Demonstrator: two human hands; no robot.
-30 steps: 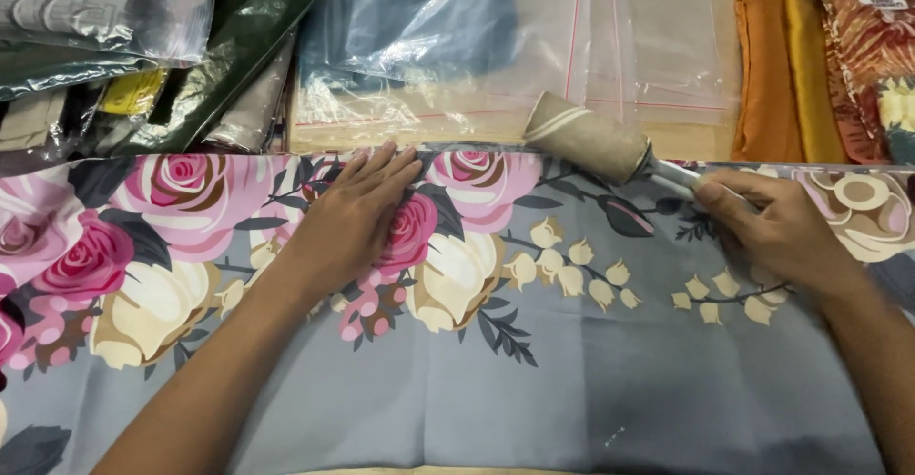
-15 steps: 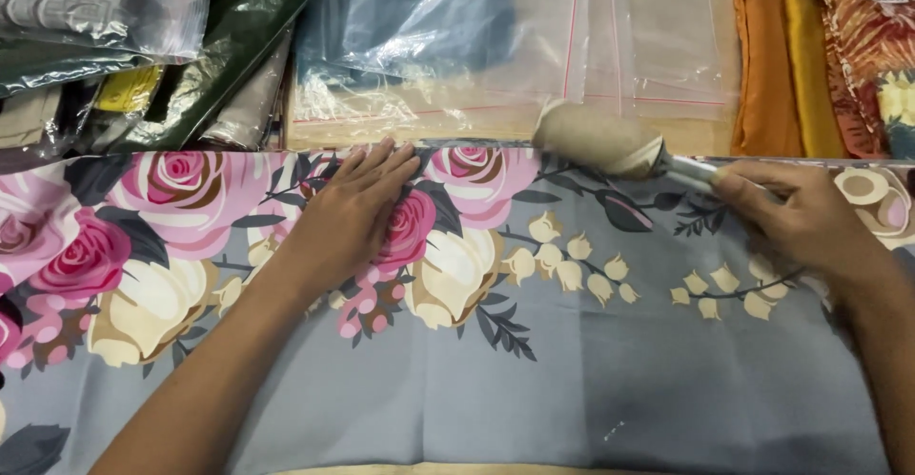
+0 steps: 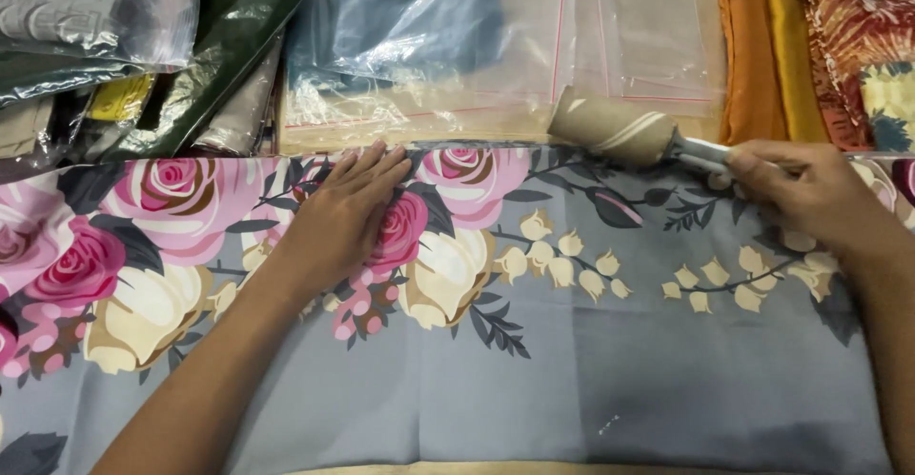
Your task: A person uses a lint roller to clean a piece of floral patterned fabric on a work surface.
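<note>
A grey cloth (image 3: 534, 380) printed with pink and cream roses lies spread flat across the surface. My left hand (image 3: 338, 218) presses palm down on it near its far edge, fingers together. My right hand (image 3: 810, 194) grips the white handle of a lint roller (image 3: 615, 132), whose tan paper roll rests at the cloth's far edge, tilted and pointing left.
Clear plastic bags (image 3: 534, 46) with folded fabric lie just beyond the cloth. Dark green and grey packed fabrics (image 3: 143, 46) pile at the far left. Orange and yellow folded cloths (image 3: 762, 46) and a patterned red one (image 3: 858, 27) sit at the far right.
The lint roller and my right hand have moved to the right along the cloth's far edge. My left hand has stayed in place.
</note>
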